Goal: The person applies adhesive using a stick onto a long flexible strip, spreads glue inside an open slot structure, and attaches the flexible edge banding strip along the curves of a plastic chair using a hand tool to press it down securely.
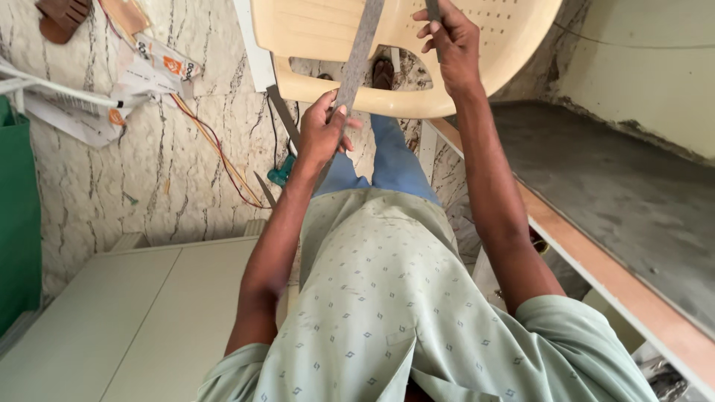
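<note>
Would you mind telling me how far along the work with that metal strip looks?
Nothing looks finished. In hand: the left hand grips the metal strip, held over the plastic chair; the right hand pinches a thin dark piece at the top edge. Left: wires and a screwdriver lie untouched on the floor.

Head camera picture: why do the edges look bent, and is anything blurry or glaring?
Head view: wide lens bows the shelf edge; soft daylight, no hard shadows; mild glare on the chair; left hand, right hand and metal strip fairly sharp.
</note>
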